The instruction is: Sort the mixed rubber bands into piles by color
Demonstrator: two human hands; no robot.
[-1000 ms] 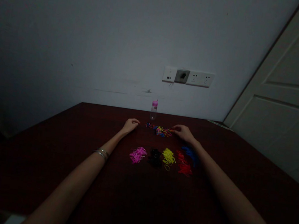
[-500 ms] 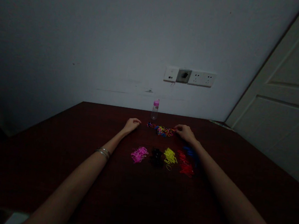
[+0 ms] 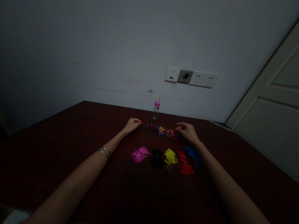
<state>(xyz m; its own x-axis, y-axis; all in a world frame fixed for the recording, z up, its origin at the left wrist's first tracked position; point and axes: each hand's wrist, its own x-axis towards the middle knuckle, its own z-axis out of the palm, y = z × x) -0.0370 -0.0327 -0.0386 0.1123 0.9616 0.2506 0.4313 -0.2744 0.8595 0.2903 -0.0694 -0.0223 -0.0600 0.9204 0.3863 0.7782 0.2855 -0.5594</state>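
Note:
A tangled, mixed-colour heap of rubber bands [image 3: 165, 131] lies on the dark table between my hands, trailing off to the left. My left hand [image 3: 132, 125] is left of it, fingers pinched; a faint red rubber band shows at the fingertips. On the other side, my right hand [image 3: 187, 132] pinches a red band at the heap's right end. Nearer to me are sorted piles: pink bands [image 3: 140, 154], black bands [image 3: 157, 157], yellow bands [image 3: 171, 157], red bands [image 3: 186, 164] and blue bands [image 3: 192, 154], the blue ones beside my right forearm.
A clear bottle with a pink cap [image 3: 156, 110] stands behind the heap, near the wall. Power sockets [image 3: 203, 79] are set in the wall above the table [image 3: 128, 193]. At the right is a pale panelled door [image 3: 283, 106].
The whole view has shifted slightly. My left hand is a touch closer to the heap's left end, with a faint red band now showing there. My right hand has risen slightly and moved right.

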